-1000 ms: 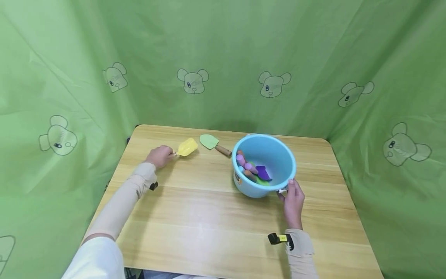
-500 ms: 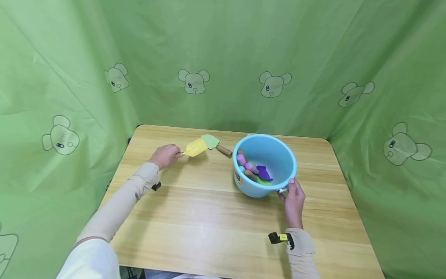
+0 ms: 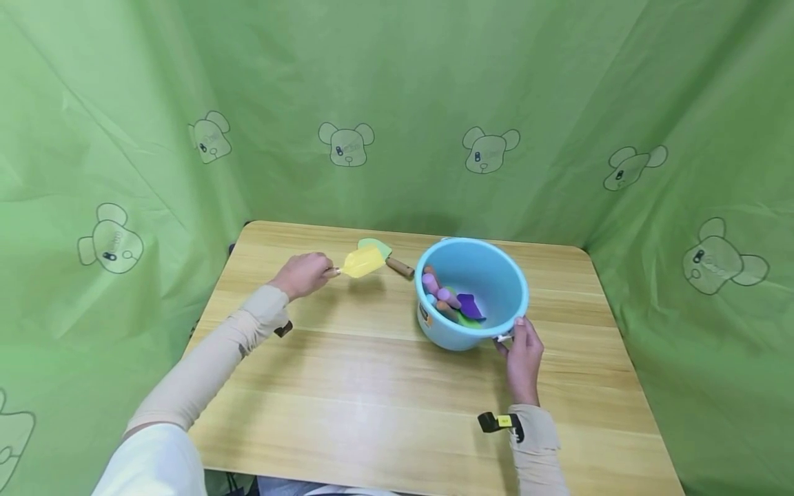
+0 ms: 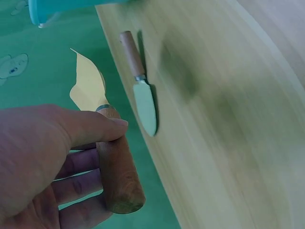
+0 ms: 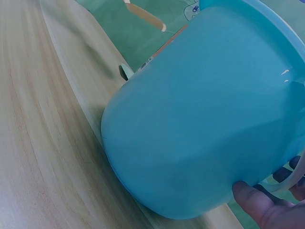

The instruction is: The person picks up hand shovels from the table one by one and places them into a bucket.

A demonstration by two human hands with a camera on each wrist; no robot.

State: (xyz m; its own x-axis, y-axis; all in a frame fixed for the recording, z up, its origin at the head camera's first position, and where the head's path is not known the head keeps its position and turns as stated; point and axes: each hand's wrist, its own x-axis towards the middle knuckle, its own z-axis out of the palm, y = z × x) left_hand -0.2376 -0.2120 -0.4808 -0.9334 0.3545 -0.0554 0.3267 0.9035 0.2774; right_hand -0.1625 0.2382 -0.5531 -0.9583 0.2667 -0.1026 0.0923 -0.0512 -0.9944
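Observation:
My left hand [image 3: 302, 274] grips the wooden handle of a yellow toy trowel [image 3: 362, 262], its thumb laid along the handle [image 4: 119, 176] in the left wrist view. The trowel is raised, and its blade overlaps a light green trowel [image 3: 400, 267] lying on the table in the head view. At the right, a light blue bucket [image 3: 449, 339] stands on the table, held near its rim by my right hand [image 3: 524, 358]. In the right wrist view the thumb presses the bucket wall [image 5: 190, 119], with fingers by the pale carrying handle [image 5: 290, 180].
Inside the bucket lie several pinkish-purple and orange stick-like pieces [image 3: 431, 283], a dark purple piece [image 3: 469, 307] and something green [image 3: 465, 321]. The wooden table [image 3: 360, 406] ends at a green curtain [image 3: 409, 186] behind and on both sides.
My left hand has carried the yellow trowel to the right, from left of the green trowel to over its blade. My right hand and the bucket have stayed put.

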